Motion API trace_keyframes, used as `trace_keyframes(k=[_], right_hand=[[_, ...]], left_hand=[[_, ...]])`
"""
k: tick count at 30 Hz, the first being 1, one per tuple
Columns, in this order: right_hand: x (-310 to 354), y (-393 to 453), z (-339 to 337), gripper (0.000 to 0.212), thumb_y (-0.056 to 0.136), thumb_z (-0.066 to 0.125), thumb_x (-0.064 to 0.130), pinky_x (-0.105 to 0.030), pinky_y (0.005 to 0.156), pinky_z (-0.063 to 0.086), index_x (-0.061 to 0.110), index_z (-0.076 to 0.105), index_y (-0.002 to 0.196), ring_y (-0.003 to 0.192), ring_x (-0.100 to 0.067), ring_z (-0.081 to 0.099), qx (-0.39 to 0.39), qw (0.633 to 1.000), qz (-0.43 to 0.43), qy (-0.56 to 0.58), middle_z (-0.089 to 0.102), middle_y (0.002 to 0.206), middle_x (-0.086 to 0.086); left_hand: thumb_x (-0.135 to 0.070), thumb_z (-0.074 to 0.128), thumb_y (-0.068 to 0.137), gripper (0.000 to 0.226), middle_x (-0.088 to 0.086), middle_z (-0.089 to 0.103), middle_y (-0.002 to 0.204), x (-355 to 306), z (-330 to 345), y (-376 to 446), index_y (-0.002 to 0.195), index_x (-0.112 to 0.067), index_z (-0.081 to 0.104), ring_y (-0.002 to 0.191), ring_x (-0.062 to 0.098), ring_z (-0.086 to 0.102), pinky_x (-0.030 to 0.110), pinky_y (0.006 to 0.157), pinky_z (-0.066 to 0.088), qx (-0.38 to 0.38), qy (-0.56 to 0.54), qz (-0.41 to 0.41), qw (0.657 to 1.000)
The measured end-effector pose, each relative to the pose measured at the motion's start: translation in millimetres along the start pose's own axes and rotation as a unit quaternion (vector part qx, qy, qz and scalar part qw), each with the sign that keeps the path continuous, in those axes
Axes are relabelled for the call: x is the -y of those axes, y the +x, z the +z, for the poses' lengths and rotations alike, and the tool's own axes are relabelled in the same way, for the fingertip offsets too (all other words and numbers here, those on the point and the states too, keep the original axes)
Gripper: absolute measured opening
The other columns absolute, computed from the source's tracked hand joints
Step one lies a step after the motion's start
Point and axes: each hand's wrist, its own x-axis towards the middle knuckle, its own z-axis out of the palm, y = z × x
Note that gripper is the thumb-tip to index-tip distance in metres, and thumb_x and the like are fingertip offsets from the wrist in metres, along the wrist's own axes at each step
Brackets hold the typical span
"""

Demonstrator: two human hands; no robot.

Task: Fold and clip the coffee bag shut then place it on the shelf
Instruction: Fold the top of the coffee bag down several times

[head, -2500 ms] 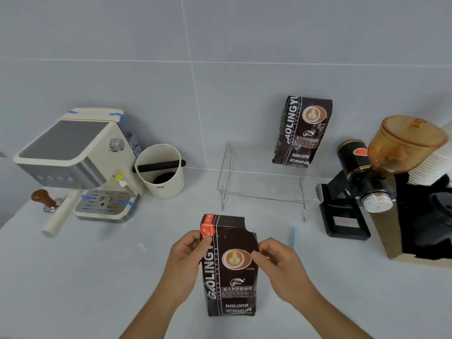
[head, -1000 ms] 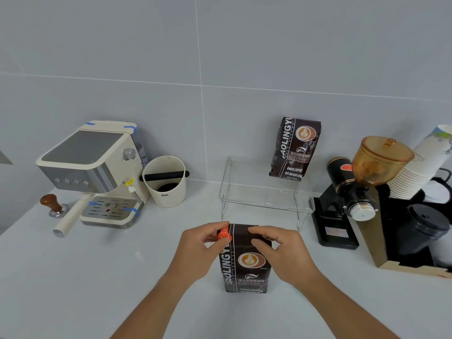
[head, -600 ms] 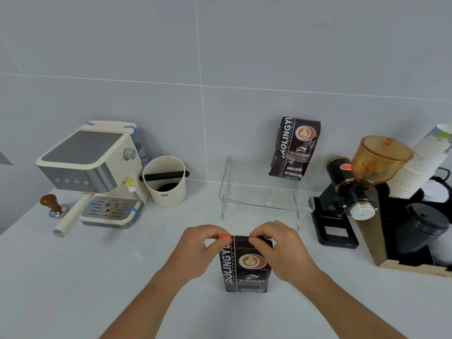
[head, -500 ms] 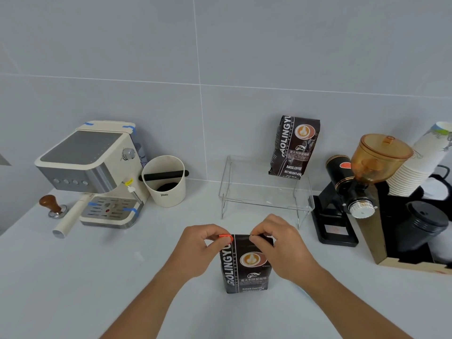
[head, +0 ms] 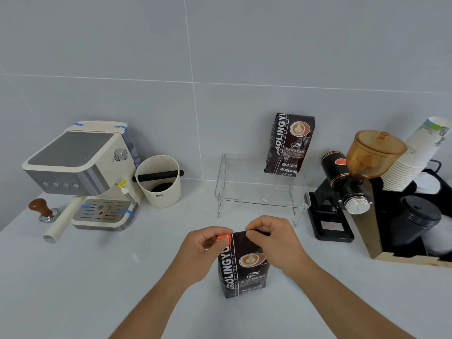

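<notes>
**Rolling the bag top down before the clip goes on**

Nearest the camera, the coffee bag [head: 244,267] stands upright on the pale desk [head: 85,277], between two bare forearms. The left hand [head: 198,250] has its grip pinched together on the left corner of the folded top, where a small orange tab [head: 223,238] shows between fingertips. The right hand [head: 276,243] pinches the right side of the same fold, its grip clamped on the bag's edge.

To do this step well, I judge both pinches should press the crease flat and level across the whole width, squeezing air out, so the fold holds its line until a clip bites. No clip is visible here; it may be hidden behind the right arm.

The bag looks like stiff, glossy dark foil with printed lettering, boxy at the base and flattened at the top; it should keep a crease well but spring back if released.

Farther back stands a clear shelf [head: 261,199] of thin bent plastic, with a second bag [head: 289,145] upright at its rear right. To the left sits a cream espresso machine [head: 80,172] beside a round cup [head: 159,182]; to the right, a black grinder [head: 342,189] with an amber hopper.
</notes>
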Motion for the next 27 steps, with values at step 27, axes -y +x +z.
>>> trace_keyframes(k=[27], right_hand=[[-27.1,-1.7,-26.6,0.011,0.086,0.068,0.021,-0.006,0.063,0.046,0.030,0.075,0.088,0.074,0.003,0.067,0.149,0.964,-0.113,-0.190,0.070,0.071,0.030]], left_hand=[[-0.021,0.065,0.090,0.011,-0.008,0.070,0.078,2.5,0.3,4.6,0.093,-0.021,0.076,0.075,0.006,0.062,0.010,0.063,0.043,0.087,0.201,0.076,0.973]])
